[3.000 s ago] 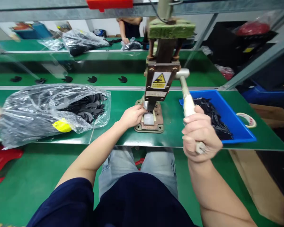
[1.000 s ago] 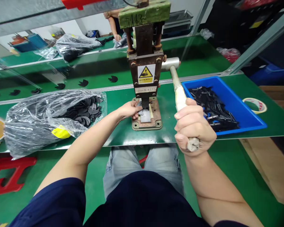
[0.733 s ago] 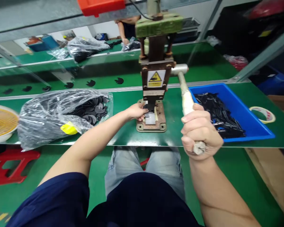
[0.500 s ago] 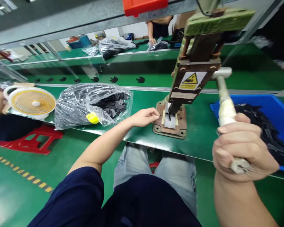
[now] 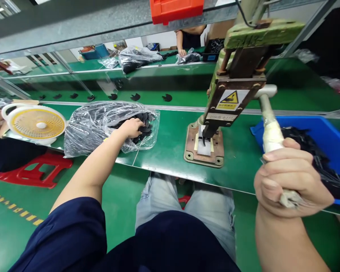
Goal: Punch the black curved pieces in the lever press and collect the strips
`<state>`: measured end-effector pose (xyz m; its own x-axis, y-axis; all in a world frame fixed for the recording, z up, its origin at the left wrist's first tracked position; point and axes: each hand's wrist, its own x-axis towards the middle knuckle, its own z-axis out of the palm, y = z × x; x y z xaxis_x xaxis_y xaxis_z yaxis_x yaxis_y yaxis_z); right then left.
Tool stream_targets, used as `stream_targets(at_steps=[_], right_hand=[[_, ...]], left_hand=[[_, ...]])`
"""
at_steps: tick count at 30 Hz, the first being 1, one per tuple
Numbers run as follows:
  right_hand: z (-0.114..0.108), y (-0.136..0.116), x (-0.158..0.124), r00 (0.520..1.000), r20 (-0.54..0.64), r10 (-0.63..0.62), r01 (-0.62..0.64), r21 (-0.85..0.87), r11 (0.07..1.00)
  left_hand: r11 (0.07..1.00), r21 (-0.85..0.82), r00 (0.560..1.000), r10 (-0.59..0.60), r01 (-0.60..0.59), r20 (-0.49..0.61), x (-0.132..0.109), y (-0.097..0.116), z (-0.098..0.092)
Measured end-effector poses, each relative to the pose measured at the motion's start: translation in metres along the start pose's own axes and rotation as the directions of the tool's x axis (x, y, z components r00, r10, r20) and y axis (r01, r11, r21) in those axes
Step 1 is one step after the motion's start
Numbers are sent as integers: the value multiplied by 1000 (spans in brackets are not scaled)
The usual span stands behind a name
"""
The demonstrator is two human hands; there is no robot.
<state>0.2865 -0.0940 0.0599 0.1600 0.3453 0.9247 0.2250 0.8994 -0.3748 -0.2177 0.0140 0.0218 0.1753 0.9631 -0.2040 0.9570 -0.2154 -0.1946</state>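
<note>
Basically, grn bench (image 5: pixel 170 139) w/ press (image 5: pixel 239 98), bag (image 5: pixel 86 130), fan (image 5: pixel 25 122); red stool (image 5: pixel 57 160) on flr (image 5: pixel 123 217).

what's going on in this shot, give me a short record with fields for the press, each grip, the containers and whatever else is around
lever press: stands on the green bench, with a yellow warning sticker
left grip: at the bag's mouth, on black curved parts; cannot tell if it holds one
right grip: closed around the wrapped lever
plastic bag: clear, left of the press
blue bin: right of the press, dark parts inside
behind: row of black notched pieces
far left: fan, red stool
</note>
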Motion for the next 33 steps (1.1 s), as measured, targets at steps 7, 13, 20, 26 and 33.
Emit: stream_targets(at_steps=[7,13,20,26,33], right_hand=[[-4,-10,1,995,80,57,-56,-14,998],[-5,-13,1,994,96,52,-48,-46,998],[-4,-13,1,995,95,34,-30,-46,999],[-5,-16,1,992,116,49,-41,-65,997],[-3,-15,1,993,110,35,-27,-72,997]], left_hand=[[998,47,995,53,-50,-79,6,14,0],[580,-813,968,-227,45,-109,3,60,-6],[-348,-929,992,63,126,111,3,181,-16],[-474,-851,973,144,226,179,18,225,-24],[-354,-925,990,27,138,137,29,231,-26]])
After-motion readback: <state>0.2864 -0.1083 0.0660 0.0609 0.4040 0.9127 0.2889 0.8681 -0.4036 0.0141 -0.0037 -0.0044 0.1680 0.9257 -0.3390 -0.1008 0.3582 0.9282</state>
